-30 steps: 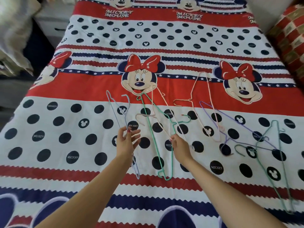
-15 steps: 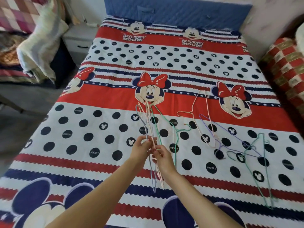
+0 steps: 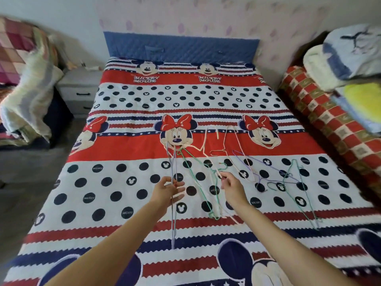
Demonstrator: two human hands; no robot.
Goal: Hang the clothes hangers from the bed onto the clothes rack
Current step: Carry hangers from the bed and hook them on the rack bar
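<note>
Site: home bedroom | Landmark: bed (image 3: 144, 182) with cartoon-mouse cover, blue padded headboard (image 3: 181, 46) at its far end | Left of bed: grey drawer nightstand (image 3: 79, 89) | Right of bed: stacked folded bedding (image 3: 340, 65) | Behind headboard: patterned wallpaper (image 3: 206, 17)

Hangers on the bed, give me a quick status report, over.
Left hand holds the light blue hanger. Right hand pinches a pink hanger. Green hanger, purple hanger on bed. Rack not visible.

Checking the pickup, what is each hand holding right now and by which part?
Left hand pinches the blue hanger partway along its wire. Right hand pinches the pink hanger mid-wire.
</note>
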